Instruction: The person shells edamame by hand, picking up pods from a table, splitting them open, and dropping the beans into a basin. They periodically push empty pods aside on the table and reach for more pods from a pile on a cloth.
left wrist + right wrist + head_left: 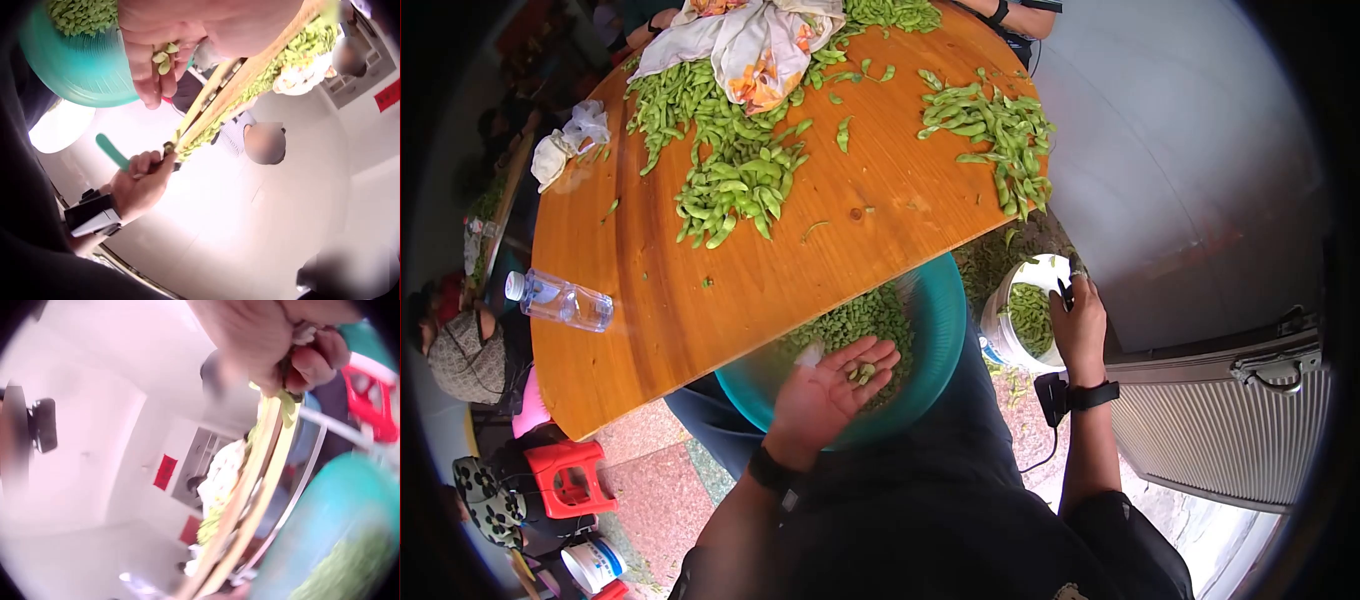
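Observation:
My left hand is palm up over a teal basin, with a few shelled green beans lying on its nearly straight fingers. Something whitish wraps the left thumb. A heap of shelled beans fills part of the basin, partly hidden by the table edge. To the right, my right hand is at the rim of a white bucket holding green pods. Its curled fingers grip a green bean pod in the right wrist view, the rest of which the fingers hide.
Piles of pods and a patterned cloth lie on the wooden table. A plastic bottle lies at its left edge. Other people sit around. A red stool is at left, a grey metal door at right.

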A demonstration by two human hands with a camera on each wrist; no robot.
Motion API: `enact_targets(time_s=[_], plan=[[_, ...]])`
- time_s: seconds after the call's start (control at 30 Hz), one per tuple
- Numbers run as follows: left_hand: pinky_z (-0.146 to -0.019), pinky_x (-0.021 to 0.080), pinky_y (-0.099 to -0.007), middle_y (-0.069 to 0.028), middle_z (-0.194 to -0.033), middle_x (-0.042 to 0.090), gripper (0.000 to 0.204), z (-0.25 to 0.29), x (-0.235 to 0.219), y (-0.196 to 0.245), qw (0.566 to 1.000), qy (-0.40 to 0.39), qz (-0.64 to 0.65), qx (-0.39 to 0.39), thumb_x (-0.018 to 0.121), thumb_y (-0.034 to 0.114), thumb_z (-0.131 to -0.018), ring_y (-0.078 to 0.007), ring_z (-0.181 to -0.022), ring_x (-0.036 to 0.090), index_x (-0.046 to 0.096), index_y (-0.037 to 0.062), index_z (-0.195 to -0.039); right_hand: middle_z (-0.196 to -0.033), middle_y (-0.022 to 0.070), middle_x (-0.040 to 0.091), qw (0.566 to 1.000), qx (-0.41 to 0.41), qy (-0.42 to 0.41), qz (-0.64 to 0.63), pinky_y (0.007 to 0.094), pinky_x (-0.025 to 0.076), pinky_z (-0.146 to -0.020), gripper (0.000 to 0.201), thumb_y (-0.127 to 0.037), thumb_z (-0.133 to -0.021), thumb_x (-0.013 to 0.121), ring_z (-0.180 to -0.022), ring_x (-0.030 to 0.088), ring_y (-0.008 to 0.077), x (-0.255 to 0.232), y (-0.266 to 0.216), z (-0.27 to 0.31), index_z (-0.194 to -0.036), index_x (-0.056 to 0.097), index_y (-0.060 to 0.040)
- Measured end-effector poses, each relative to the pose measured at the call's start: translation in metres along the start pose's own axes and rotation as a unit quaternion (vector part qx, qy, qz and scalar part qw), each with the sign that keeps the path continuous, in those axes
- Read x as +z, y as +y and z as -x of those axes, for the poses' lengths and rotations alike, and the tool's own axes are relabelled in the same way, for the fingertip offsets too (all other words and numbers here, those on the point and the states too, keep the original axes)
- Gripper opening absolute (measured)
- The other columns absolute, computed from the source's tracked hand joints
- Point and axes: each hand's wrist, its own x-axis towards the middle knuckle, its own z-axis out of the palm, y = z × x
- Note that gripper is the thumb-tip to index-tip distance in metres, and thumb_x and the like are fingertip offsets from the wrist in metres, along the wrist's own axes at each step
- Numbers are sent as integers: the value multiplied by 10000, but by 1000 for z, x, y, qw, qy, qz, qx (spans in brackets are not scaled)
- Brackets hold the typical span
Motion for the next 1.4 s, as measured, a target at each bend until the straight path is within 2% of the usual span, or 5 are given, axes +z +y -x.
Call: enact_targets(time_s=[0.53,0.6,0.77,1.03,1.4], plan=[[-1162,187,-407,-189,-1553,234,695,10,5,4,975,-7,-223,10,224,525,-1016,-300,-1422,270,295,1,-1466,-842,179,592,895,-182,-257,-315,415,507,-637,219,-73,-816,680,-750,622,376,4,-154,46,-1022,630,-16],[-1075,347,-378,-171,-1382,492,397,25,2,9,624,19,-760,180,603,199,-917,-269,-1277,468,551,36,-1276,-917,198,609,897,-149,-264,-323,413,508,-671,289,-56,-855,607,-799,624,395,3,-149,44,-1137,591,2],[-603,463,-274,-106,-806,620,133,26,58,69,514,149,-762,365,617,-26,-823,-196,-686,608,666,15,-939,-859,182,599,875,-113,-262,-390,374,494,-656,244,-76,-902,567,-736,621,354,8,-134,40,-1132,559,5],[-660,519,-427,-152,-864,607,140,-58,73,147,239,223,-863,385,694,118,-807,-356,-709,621,651,25,-903,-652,55,511,835,2,-358,-418,292,440,-547,83,-92,-946,535,-595,527,123,-10,-138,31,-980,545,-17],[-673,501,-392,-138,-827,623,132,-20,80,149,352,184,-871,289,703,111,-801,-326,-739,634,661,3,-865,-686,188,522,814,-2,-396,-425,382,443,-576,87,-72,-921,565,-613,560,320,-5,-137,31,-905,530,7]])
